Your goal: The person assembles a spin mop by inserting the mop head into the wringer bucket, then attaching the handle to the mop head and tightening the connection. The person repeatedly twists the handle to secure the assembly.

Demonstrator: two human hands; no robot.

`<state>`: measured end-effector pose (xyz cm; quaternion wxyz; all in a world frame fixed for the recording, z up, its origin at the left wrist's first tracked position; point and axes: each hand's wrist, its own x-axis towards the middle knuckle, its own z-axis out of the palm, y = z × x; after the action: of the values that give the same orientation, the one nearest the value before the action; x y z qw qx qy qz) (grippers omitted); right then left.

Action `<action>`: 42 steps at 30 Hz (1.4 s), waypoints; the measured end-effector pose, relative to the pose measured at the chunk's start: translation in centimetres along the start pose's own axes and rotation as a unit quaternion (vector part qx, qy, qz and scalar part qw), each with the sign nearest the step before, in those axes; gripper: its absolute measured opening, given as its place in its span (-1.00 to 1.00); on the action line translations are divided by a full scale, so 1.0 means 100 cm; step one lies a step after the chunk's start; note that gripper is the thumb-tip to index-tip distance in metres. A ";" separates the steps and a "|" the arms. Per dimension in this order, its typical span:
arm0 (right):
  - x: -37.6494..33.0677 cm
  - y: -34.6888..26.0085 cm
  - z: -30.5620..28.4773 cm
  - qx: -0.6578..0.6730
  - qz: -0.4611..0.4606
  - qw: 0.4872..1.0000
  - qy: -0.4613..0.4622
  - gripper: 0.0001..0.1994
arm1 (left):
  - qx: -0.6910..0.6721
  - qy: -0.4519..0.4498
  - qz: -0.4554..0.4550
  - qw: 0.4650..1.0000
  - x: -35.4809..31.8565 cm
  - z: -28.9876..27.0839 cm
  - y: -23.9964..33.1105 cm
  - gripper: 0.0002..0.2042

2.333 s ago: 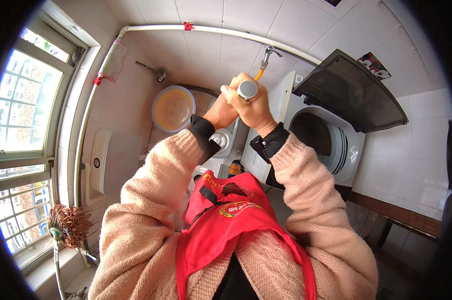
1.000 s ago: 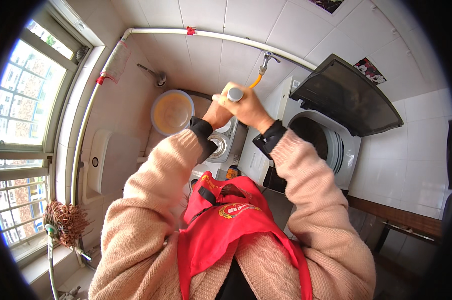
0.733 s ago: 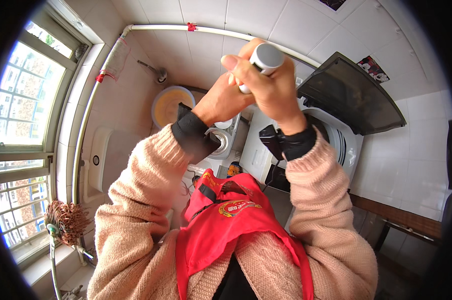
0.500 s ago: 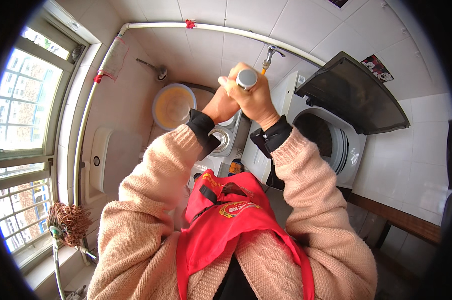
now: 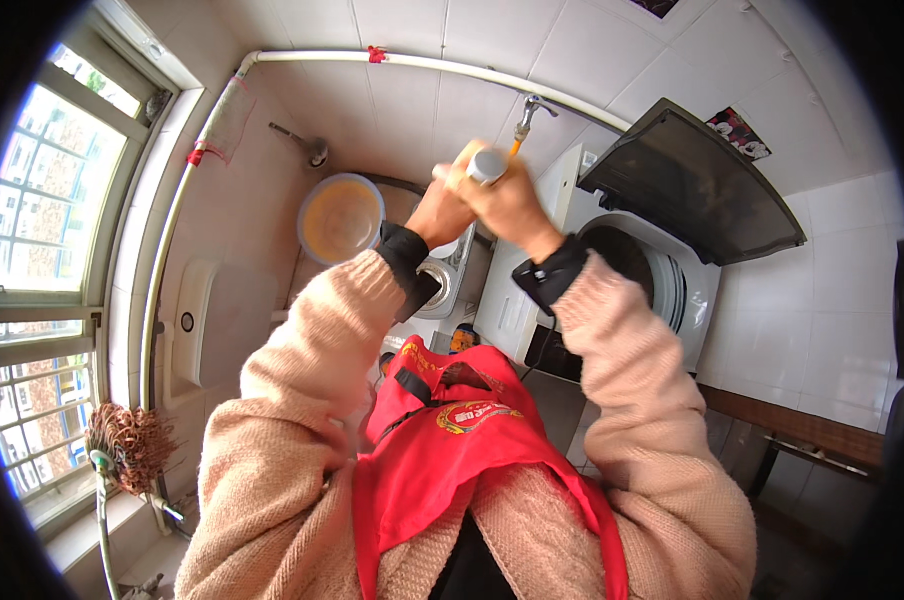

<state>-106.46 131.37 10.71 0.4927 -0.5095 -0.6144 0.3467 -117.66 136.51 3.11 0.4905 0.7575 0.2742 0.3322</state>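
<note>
Both my hands are raised in front of me, closed round one upright pole handle (image 5: 487, 166) with a round grey end cap pointing up. My right hand (image 5: 513, 208) wraps it just below the cap and is blurred. Beside and partly behind it, my left hand (image 5: 440, 214) grips the same handle. Most of the pole and its lower end are hidden under my hands. Below them stands a light grey spin-mop bucket (image 5: 459, 277) with a round metal basket (image 5: 437, 285), partly covered by my left cuff.
A pale round basin (image 5: 342, 219) stands left of the bucket. To the right is a top-loading washing machine (image 5: 694, 290) with its dark lid (image 5: 700, 183) raised. A tap (image 5: 528, 113) projects from the far wall. By the window hangs a brown string mop (image 5: 130, 446).
The view has shifted slightly, moving the basin and washing machine a little left in the picture. Both hands stay on the handle, whose cap sits slightly lower and further left.
</note>
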 end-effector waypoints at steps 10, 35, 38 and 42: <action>0.025 -0.056 0.002 0.101 -0.098 0.988 0.070 -0.81 | -0.083 -0.009 0.025 0.996 0.011 -0.024 0.068 -0.78; 0.010 -0.083 -0.024 0.047 -0.164 0.985 0.035 -0.82 | -0.053 -0.034 0.092 0.994 0.001 -0.027 0.100 -0.76; 0.018 -0.066 -0.006 0.109 -0.110 0.986 0.063 -0.79 | -0.057 -0.040 0.011 0.998 0.010 -0.024 0.087 -0.78; 0.018 -0.013 0.007 0.085 -0.068 0.990 0.087 -0.78 | -0.081 0.009 0.043 0.996 0.009 -0.008 0.035 -0.78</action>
<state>-107.55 132.86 12.19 0.6082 -0.4511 -0.5709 0.3173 -117.43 136.30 6.78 0.5326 0.7237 0.2177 0.3809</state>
